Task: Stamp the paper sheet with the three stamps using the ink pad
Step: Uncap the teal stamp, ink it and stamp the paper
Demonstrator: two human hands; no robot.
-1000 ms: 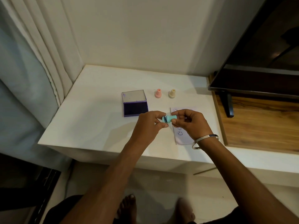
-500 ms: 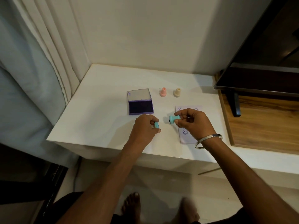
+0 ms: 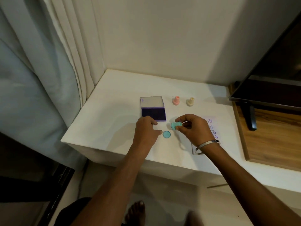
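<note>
Ink comes next: your right hand (image 3: 193, 128) pinches the teal stamp (image 3: 175, 125) sideways, cap (image 3: 166, 134) beside your empty, loosely curled left hand (image 3: 146, 129). Turn its face down, press evenly on the ink pad (image 3: 154, 113), then the paper sheet (image 3: 211, 126).

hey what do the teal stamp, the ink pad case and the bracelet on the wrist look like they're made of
Teal stamp: probably matte plastic, with even colour, a moulded shape and no glare. Ink pad case: seemingly hard plastic, with a purple tray and a clear, slightly glossy lid standing open. Bracelet: likely polished metal, silvery with bright highlights along the band.
</note>
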